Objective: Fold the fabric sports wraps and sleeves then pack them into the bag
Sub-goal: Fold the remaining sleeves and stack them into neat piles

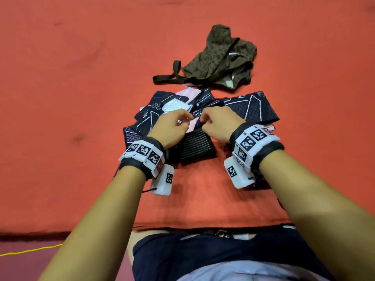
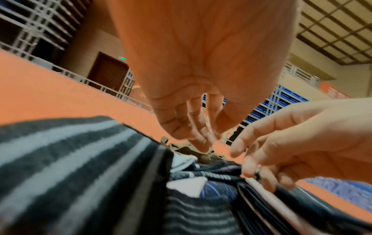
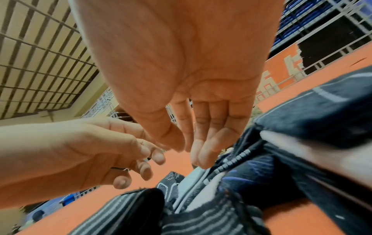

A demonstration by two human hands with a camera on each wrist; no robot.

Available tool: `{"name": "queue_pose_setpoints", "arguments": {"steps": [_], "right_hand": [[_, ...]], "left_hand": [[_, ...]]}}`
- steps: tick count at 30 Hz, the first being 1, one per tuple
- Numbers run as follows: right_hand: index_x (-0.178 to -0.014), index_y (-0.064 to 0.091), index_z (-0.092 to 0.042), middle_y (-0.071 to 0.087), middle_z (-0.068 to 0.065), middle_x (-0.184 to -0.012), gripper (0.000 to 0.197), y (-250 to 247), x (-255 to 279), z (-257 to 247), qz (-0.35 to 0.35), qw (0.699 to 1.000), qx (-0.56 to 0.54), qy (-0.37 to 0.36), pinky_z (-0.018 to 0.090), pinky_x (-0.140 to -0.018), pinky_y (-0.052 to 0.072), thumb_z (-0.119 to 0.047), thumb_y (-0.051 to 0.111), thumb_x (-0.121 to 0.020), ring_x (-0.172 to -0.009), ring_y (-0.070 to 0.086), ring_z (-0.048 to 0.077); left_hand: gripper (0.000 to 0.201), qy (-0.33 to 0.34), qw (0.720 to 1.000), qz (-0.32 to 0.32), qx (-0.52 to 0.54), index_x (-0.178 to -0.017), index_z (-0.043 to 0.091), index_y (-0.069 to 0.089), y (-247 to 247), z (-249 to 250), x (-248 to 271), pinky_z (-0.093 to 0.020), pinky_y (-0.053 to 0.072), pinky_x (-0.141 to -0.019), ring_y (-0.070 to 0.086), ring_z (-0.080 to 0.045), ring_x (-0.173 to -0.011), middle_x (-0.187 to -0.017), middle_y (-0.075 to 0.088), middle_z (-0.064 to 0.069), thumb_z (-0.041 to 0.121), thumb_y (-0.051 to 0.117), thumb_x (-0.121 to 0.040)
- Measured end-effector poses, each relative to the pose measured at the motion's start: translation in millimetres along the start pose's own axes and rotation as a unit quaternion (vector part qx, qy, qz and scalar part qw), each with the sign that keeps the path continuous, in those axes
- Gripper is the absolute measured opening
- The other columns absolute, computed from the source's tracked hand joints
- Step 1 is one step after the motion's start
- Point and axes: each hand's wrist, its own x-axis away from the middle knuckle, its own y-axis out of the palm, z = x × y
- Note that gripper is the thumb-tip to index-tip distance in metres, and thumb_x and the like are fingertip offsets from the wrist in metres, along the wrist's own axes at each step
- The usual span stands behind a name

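Observation:
A pile of dark navy patterned wraps and sleeves [image 1: 249,108] lies on the orange mat [image 1: 81,98]. A black grey-striped wrap [image 1: 195,147] lies flat at its near edge and also fills the low left of the left wrist view [image 2: 70,159]. My left hand [image 1: 189,118] and right hand [image 1: 203,119] hover close together over the pile's middle, above a pink and purple piece [image 1: 192,125]. In the wrist views, the fingers of the left hand [image 2: 209,138] and right hand [image 3: 187,152] hang relaxed and hold nothing. The olive spotted bag [image 1: 223,55] lies crumpled behind the pile.
The bag's dark strap [image 1: 168,78] trails left on the mat. The mat's front edge [image 1: 203,225] runs just before my lap. A yellow cord [image 1: 30,250] lies on the floor at lower left. White railings [image 2: 104,85] stand far behind.

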Motion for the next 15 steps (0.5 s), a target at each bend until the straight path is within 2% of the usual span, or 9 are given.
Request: {"name": "queue_pose_setpoints", "arguments": {"steps": [3, 4, 6, 8, 12, 15], "right_hand": [[-0.108, 0.065, -0.021, 0.067, 0.007, -0.115, 0.025, 5, -28, -24, -0.015, 0.999, 0.029, -0.029, 0.038, -0.092, 0.051, -0.019, 0.054, -0.086, -0.108, 0.061, 0.031], [-0.11, 0.065, -0.019, 0.067, 0.008, -0.116, 0.026, 7, -36, -31, -0.021, 0.998, 0.037, -0.038, 0.04, -0.093, 0.052, -0.019, 0.054, -0.086, -0.109, 0.061, 0.031], [-0.112, 0.065, -0.013, 0.068, 0.009, -0.114, 0.029, 12, -51, -46, -0.035, 0.997, 0.052, -0.055, 0.041, -0.093, 0.052, -0.017, 0.054, -0.086, -0.108, 0.062, 0.032], [-0.112, 0.065, -0.007, 0.069, 0.011, -0.108, 0.03, 17, -65, -60, -0.044, 0.995, 0.062, -0.068, 0.043, -0.091, 0.053, -0.015, 0.053, -0.086, -0.104, 0.062, 0.032], [-0.111, 0.064, -0.009, 0.068, 0.011, -0.107, 0.028, 28, -91, -79, -0.064, 0.991, 0.082, -0.08, 0.043, -0.089, 0.054, -0.016, 0.054, -0.086, -0.102, 0.062, 0.033], [-0.108, 0.064, -0.011, 0.068, 0.011, -0.106, 0.027, 37, -110, -89, -0.081, 0.987, 0.106, -0.091, 0.043, -0.088, 0.055, -0.02, 0.054, -0.085, -0.099, 0.063, 0.032]], "left_hand": [[0.018, -0.029, 0.999, 0.042, -0.012, -0.102, 0.027, 0.068, -21, -19, -6, -0.005, 0.034, -0.061, 0.053, 0.001, -0.068, -0.084, 0.063, 0.015, 0.016, 0.057, -0.092], [0.019, -0.04, 0.998, 0.051, -0.015, -0.102, 0.026, 0.068, -27, -27, -7, -0.006, 0.034, -0.062, 0.054, -0.001, -0.07, -0.084, 0.064, 0.015, 0.016, 0.056, -0.092], [0.019, -0.065, 0.996, 0.065, -0.008, -0.103, 0.024, 0.069, -38, -42, -8, -0.015, 0.04, -0.072, 0.059, -0.01, -0.082, -0.09, 0.068, 0.01, 0.015, 0.057, -0.091], [0.02, -0.088, 0.994, 0.07, -0.006, -0.105, 0.022, 0.069, -46, -55, -7, -0.024, 0.043, -0.079, 0.059, -0.013, -0.087, -0.094, 0.068, 0.008, 0.014, 0.057, -0.092], [0.022, -0.119, 0.99, 0.073, -0.014, -0.109, 0.018, 0.069, -58, -78, -7, -0.024, 0.042, -0.082, 0.06, -0.017, -0.095, -0.1, 0.069, 0.003, 0.013, 0.056, -0.093], [0.024, -0.144, 0.986, 0.082, -0.009, -0.109, 0.017, 0.068, -62, -95, -10, -0.029, 0.048, -0.087, 0.062, -0.02, -0.097, -0.104, 0.07, -0.001, 0.011, 0.054, -0.091]]}}
